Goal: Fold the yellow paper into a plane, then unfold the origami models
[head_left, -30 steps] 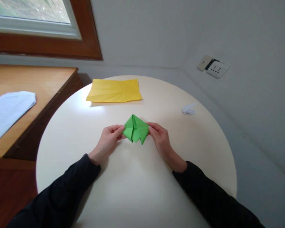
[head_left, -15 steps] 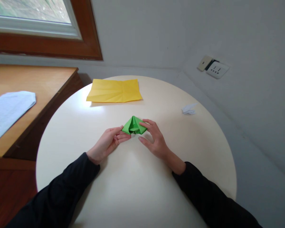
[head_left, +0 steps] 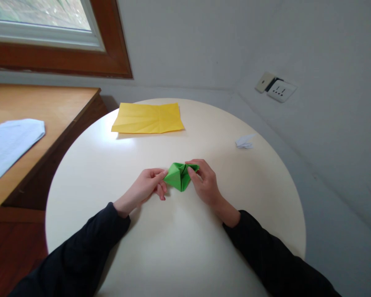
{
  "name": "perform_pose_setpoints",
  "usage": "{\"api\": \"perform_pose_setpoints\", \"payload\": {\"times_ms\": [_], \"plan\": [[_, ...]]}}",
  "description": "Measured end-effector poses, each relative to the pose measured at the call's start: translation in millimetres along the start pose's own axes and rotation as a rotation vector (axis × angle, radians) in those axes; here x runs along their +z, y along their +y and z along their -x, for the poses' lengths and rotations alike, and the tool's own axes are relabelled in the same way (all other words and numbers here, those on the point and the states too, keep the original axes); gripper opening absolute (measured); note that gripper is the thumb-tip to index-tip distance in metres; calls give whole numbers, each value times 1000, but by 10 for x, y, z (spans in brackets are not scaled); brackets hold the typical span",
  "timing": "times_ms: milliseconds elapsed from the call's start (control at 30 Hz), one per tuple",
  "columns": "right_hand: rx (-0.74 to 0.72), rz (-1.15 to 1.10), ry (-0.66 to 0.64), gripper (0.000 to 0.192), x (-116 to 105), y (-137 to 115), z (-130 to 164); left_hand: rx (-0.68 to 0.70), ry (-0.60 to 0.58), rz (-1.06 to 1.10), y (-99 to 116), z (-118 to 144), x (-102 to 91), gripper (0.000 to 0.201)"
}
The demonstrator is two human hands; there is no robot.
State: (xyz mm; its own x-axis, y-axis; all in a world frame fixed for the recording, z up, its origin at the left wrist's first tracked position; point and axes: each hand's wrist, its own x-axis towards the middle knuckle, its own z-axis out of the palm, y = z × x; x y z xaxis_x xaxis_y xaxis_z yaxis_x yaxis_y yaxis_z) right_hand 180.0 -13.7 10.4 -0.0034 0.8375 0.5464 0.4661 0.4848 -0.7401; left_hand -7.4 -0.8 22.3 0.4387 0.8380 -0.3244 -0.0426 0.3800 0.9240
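Note:
Between my hands, over the middle of the round table, is a piece of folded green paper [head_left: 175, 176] with several flaps and an opening that faces up and right. My left hand [head_left: 151, 182] pinches its left corner between thumb and fingers, the lower fingers curled beneath. On the right side, my right hand [head_left: 203, 180] grips an upper flap, thumb in front and fingers behind. The fingers of the right hand partly hide that flap.
A creased yellow sheet [head_left: 147, 118] lies at the table's [head_left: 173, 255] far edge. A small folded white paper [head_left: 244, 142] sits at the far right. To the left stands a wooden desk [head_left: 62, 99] bearing a white folded item [head_left: 14, 144]. Wall sockets [head_left: 280, 90] are at the right.
The green paper has turned and tipped, its lower point now toward me. My right hand has closed from a loose touch to a pinch; my left has shifted its hold on the corner.

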Motion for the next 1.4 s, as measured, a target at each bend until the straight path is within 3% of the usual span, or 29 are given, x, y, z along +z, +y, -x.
{"api": "perform_pose_setpoints", "payload": {"times_ms": [100,167,233,367,500,933,1133,1400], "plan": [[57,5,-6,15,9,26,1,144,182,-311,8,31,22,32],[76,18,-8,15,12,34,4,311,356,-460,35,60,37,27],[84,28,-15,15,15,36,7,513,455,-542,65,87,48,24],[72,39,-33,15,18,22,7,743,366,-645,68,114,66,26],[65,37,-33,15,23,13,4,780,291,-681,5,111,78,11],[378,-222,74,23,-8,212,-50,791,365,-697,21,113,59,25],[394,-207,131,26,-48,244,-86,799,389,-711,9,97,32,25],[382,-168,146,26,-70,260,-94,754,511,-742,-3,58,-19,24]]}}
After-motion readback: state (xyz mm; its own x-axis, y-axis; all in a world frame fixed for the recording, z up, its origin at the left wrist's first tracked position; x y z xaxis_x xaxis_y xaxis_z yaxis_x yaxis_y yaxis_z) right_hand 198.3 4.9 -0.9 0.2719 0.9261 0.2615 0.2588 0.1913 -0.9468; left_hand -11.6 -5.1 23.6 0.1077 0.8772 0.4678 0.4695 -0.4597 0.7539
